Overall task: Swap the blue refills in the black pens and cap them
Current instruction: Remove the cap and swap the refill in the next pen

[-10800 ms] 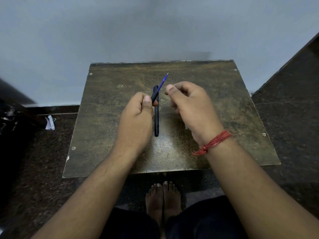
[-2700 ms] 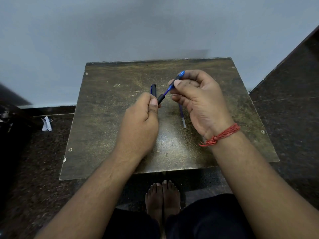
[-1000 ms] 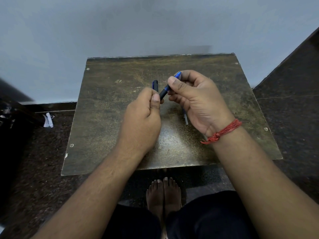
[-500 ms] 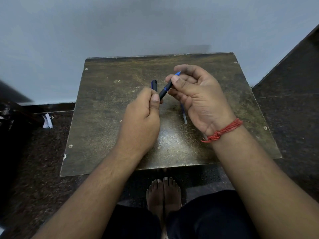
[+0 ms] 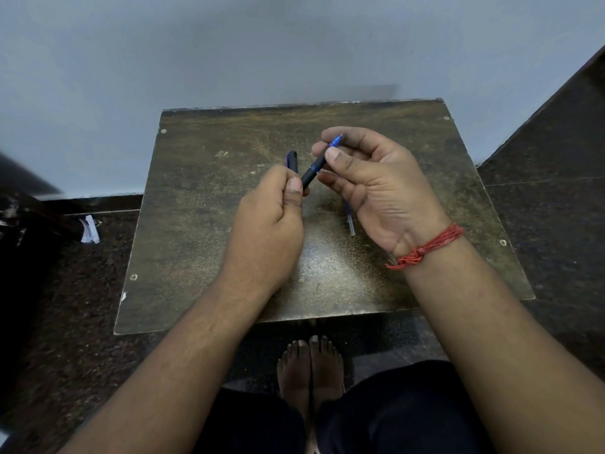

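Above the worn table point(image 5: 203, 224), my left hand point(image 5: 265, 231) grips a black pen point(image 5: 311, 173) whose blue tip my right hand point(image 5: 376, 181) pinches. A second pen point(image 5: 292, 160) is mostly hidden behind my left fist. The loose refill point(image 5: 349, 217) on the table is half covered by my right palm.

The light is dim and soft, with a pale shiny spot on the worn brown wooden table point(image 5: 203, 224) – the dark speckled floor point(image 5: 65, 322) at the left edge is blurry and the corners bend.
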